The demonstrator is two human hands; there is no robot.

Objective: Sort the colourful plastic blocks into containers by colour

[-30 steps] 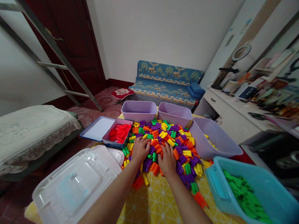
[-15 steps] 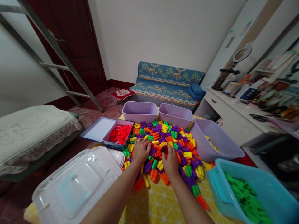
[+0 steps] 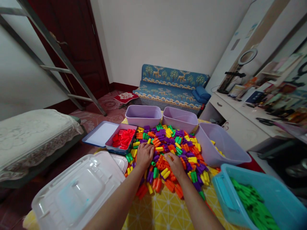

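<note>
A wide heap of small plastic tube pieces point(image 3: 165, 139) in orange, yellow, green and purple covers the table. My left hand point(image 3: 145, 155) rests on the heap's left side, fingers together and curled down; whatever is under them is hidden. Close to the middle, my right hand point(image 3: 176, 164) has its fingers bent round a yellow tube piece point(image 3: 167, 157), which shows only partly at the fingertips. Between the hands lies a cluster of orange tube pieces point(image 3: 161, 163), some with their open ends facing up. A pair of yellow tube pieces point(image 3: 165, 173) sits just below them.
Two lilac bins point(image 3: 144, 120) stand along the back, and a third lilac bin point(image 3: 222, 158) at right holds yellow pieces. A blue bin point(image 3: 226, 195) contains green pieces. Red pieces point(image 3: 124, 138) fill a hinged box at left, beside a clear-white lid point(image 3: 79, 191).
My right hand has moved slightly down and left, its fingers now closer together over the orange cluster. Some pieces near it have shifted. My left hand has barely moved.
</note>
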